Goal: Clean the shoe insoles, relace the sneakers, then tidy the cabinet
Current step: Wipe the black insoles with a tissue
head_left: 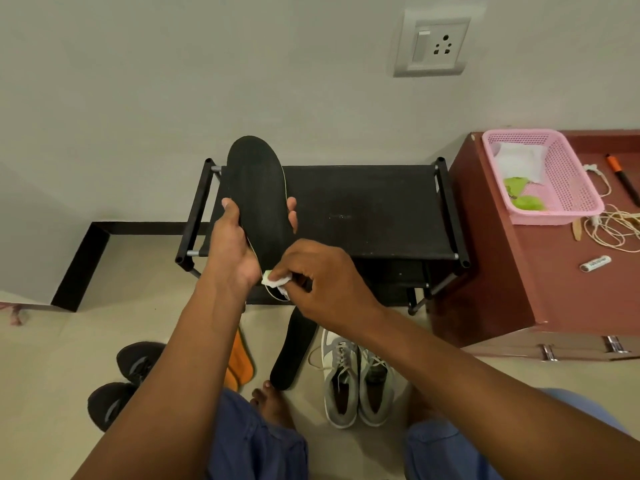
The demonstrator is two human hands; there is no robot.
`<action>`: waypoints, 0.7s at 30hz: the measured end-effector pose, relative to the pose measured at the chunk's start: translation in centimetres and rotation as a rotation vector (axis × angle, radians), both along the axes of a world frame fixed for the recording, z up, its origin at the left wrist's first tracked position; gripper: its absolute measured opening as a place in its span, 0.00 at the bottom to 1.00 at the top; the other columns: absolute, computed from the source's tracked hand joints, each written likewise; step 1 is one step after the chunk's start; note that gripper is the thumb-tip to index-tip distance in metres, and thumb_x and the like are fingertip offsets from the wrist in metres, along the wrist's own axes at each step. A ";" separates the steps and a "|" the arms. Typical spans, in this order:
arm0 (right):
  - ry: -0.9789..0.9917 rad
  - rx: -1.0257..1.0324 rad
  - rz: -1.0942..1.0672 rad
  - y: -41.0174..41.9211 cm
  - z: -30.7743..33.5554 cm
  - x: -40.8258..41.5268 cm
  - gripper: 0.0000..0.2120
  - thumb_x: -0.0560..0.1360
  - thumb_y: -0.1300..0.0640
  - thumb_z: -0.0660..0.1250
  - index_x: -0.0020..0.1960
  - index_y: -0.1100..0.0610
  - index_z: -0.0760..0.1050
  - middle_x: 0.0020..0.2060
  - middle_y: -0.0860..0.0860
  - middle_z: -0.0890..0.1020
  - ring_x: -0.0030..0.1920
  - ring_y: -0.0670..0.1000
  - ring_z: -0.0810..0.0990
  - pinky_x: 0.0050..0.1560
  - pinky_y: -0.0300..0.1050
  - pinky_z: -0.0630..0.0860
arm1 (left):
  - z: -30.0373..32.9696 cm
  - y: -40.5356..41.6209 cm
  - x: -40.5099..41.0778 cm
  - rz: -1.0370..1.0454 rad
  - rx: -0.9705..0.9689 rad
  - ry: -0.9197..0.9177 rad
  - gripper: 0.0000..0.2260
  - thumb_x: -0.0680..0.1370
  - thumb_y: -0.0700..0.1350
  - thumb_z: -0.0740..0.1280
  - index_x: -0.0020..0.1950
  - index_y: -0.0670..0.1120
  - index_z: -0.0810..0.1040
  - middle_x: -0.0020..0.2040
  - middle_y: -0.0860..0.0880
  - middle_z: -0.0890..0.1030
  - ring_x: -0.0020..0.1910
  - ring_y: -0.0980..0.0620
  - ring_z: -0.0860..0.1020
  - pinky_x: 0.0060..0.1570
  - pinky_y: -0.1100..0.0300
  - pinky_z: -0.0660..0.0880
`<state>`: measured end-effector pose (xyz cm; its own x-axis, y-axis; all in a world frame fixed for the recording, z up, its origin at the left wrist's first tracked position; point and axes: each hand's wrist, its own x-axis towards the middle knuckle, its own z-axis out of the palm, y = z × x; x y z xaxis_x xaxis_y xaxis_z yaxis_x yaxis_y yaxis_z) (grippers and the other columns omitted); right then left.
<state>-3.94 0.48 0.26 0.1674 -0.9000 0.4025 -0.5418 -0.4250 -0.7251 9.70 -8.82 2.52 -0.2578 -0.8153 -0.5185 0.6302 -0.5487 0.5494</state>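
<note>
Partly hidden behind the right hand (325, 278), a white wipe (273, 281) is pinched against the heel of the black insole (259, 202), gripped by the left hand (235, 244) over the shoe rack (363, 209). Pink basket (568, 188) holds white and green items, unclear.

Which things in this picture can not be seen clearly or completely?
Head view only:
- Heel end of the held insole: hidden behind the right hand and the white wipe.
- Second insole on the floor: its top end is behind the right forearm.
- Orange cloth: mostly behind the left arm.
- Battery label: too small to read.
- Pen: cut off by the right edge.
</note>
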 end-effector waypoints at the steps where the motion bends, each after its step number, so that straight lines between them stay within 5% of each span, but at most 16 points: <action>1: 0.005 -0.013 -0.022 -0.1 0.0 0.0 0.06 0.74 0.65 0.74 0.50 0.59 0.86 0.45 0.50 0.84 0.46 0.43 0.81 0.50 0.37 0.79 | 0.0 0.2 -0.3 -0.006 -0.011 -0.020 0.31 0.84 0.66 0.53 0.71 0.42 0.75 0.66 0.37 0.81 0.66 0.42 0.80 0.69 0.49 0.73; 5: 0.028 -0.054 -0.132 -0.8 0.1 -0.7 0.06 0.74 0.67 0.73 0.49 0.60 0.85 0.45 0.52 0.84 0.46 0.46 0.81 0.53 0.40 0.79 | 0.3 0.7 -1.8 -0.052 -0.032 -0.095 0.30 0.84 0.65 0.54 0.71 0.42 0.75 0.65 0.36 0.81 0.65 0.40 0.81 0.69 0.45 0.74; 10: 0.042 -0.067 -0.332 -2.6 0.3 -3.1 0.04 0.75 0.63 0.73 0.50 0.58 0.86 0.45 0.51 0.84 0.45 0.45 0.81 0.48 0.36 0.78 | 0.5 2.5 -4.0 -0.233 -0.103 -0.292 0.27 0.85 0.63 0.54 0.68 0.44 0.79 0.62 0.41 0.84 0.60 0.44 0.84 0.56 0.50 0.81; 17: 0.033 -0.110 -0.611 -4.3 0.7 -7.7 0.06 0.74 0.66 0.72 0.47 0.57 0.85 0.44 0.50 0.84 0.44 0.44 0.80 0.47 0.27 0.72 | 0.2 4.0 -5.9 -0.532 -0.194 -0.325 0.26 0.86 0.61 0.52 0.70 0.46 0.78 0.62 0.38 0.83 0.61 0.39 0.82 0.60 0.45 0.80; 21: 0.031 -0.111 -0.723 -4.8 0.8 -10.6 0.06 0.75 0.63 0.73 0.48 0.55 0.85 0.44 0.48 0.84 0.44 0.43 0.80 0.47 0.30 0.74 | -0.2 3.8 -5.5 -0.661 -0.224 -0.345 0.25 0.86 0.59 0.53 0.75 0.44 0.71 0.65 0.36 0.80 0.64 0.36 0.81 0.61 0.42 0.79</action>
<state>-14.49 -4.29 1.05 -0.4406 -0.7438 0.5026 -0.7342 -0.0236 -0.6785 4.16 -4.99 2.27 -0.5813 -0.6430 -0.4987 -0.0159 -0.6038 0.7970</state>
